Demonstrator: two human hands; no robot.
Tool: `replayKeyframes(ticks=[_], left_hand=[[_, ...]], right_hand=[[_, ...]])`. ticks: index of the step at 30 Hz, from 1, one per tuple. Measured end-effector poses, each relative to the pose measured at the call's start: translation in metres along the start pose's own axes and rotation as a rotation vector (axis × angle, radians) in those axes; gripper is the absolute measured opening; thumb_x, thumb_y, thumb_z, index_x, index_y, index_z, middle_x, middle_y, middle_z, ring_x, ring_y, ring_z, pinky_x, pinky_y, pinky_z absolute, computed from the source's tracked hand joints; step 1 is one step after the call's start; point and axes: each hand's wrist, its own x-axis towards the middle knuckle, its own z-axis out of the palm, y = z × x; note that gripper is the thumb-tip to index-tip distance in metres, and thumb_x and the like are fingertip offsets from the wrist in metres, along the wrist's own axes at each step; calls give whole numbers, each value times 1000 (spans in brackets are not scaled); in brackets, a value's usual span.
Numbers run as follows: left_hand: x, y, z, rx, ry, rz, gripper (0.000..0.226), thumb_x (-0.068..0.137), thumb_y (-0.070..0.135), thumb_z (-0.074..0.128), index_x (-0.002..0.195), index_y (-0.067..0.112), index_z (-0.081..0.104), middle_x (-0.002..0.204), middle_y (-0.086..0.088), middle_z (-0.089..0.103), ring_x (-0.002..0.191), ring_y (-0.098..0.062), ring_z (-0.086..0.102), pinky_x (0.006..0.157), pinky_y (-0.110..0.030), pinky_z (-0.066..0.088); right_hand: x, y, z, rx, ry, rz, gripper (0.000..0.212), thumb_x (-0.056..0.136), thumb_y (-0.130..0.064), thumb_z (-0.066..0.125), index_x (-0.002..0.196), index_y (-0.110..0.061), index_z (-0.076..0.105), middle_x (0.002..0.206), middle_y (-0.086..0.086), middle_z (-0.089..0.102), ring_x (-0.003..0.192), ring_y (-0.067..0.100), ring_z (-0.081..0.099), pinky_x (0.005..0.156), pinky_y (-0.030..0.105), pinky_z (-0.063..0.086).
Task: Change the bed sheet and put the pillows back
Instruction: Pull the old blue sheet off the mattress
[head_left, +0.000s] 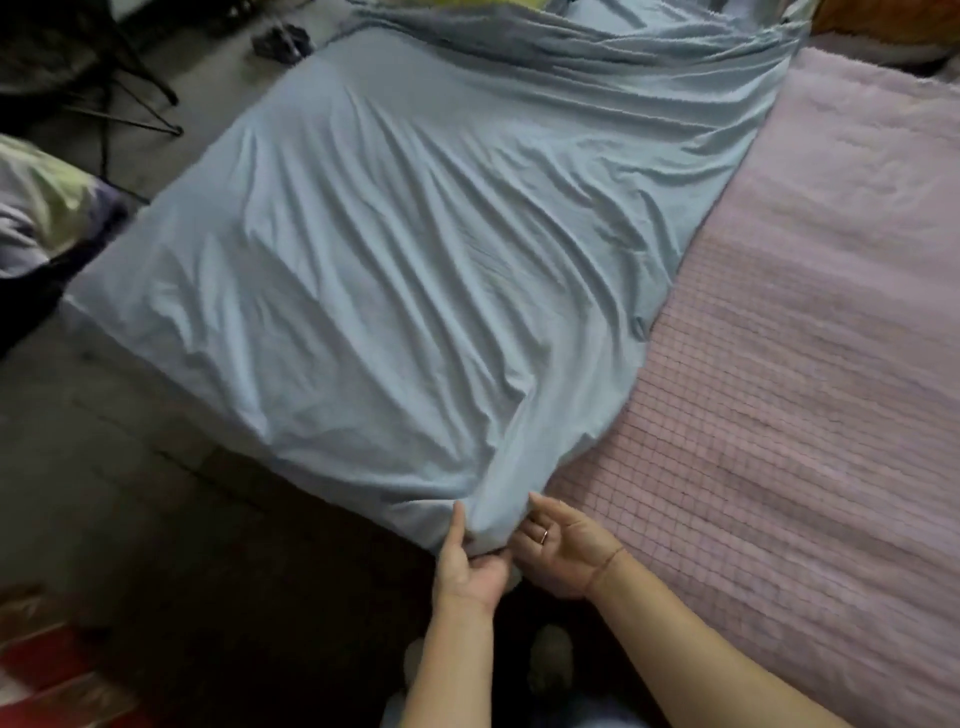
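The bed carries a pink quilted pad (779, 467), and lying on it is the light blue sheet (415, 260), rumpled in long creases. The sheet covers the pad's left part and hangs over the bed's near-left edge, while its far end is bunched up in folds. To the right of the sheet the pad lies bare. Both hands meet at the sheet's nearest corner. The left hand (470, 564) comes up from below that corner with its thumb pressed upright against the cloth and its fingers curled under the hem, pinching the sheet. The right hand (566, 545), just right of the same corner, lies palm up. Its thumb touches the sheet's edge and its bent fingers reach into the fold; whether they clasp the cloth cannot be told. Left of the sheet, a pale green and lilac bundle (41, 208) sits off the bed.
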Motion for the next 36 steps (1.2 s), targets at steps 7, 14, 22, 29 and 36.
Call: replayKeyframes(ticks=[7, 14, 22, 29, 36], left_hand=[[-20, 20, -35, -115, 67, 149, 67, 29, 16, 98, 87, -1, 71, 74, -16, 73, 70, -29, 71, 57, -31, 57], [-26, 7, -55, -278, 177, 306, 14, 91, 19, 62, 98, 7, 63, 73, -9, 74, 88, -22, 61, 72, -29, 50], [-43, 2, -56, -359, -61, 646, 60, 79, 32, 75, 133, 13, 57, 130, -10, 63, 120, -25, 60, 93, -37, 54], [-75, 42, -40, -376, -83, 729, 22, 95, 26, 55, 110, 12, 64, 109, -9, 72, 117, -25, 59, 102, -38, 46], [-78, 113, -23, -442, -64, 674, 22, 91, 16, 62, 110, 6, 58, 102, -13, 71, 108, -26, 63, 86, -41, 56]], right_hand=[[25, -44, 21, 12, 51, -102, 94, 19, -25, 100, 104, -11, 61, 89, 4, 66, 61, 16, 69, 57, 30, 59], [50, -101, 29, -1, 3, -157, 109, 6, -1, 95, 110, -7, 63, 96, 13, 73, 93, 28, 68, 89, 44, 50], [32, -144, 44, -312, -204, -183, 31, 94, -10, 53, 82, -19, 80, 99, -1, 75, 87, 12, 72, 72, 29, 59], [29, -172, 108, -643, -329, -263, 36, 100, -17, 45, 88, -20, 79, 99, -1, 74, 89, 11, 71, 74, 27, 58], [57, -165, 188, -648, -356, -327, 49, 101, -14, 42, 71, -22, 80, 87, -3, 75, 82, 8, 71, 73, 25, 58]])
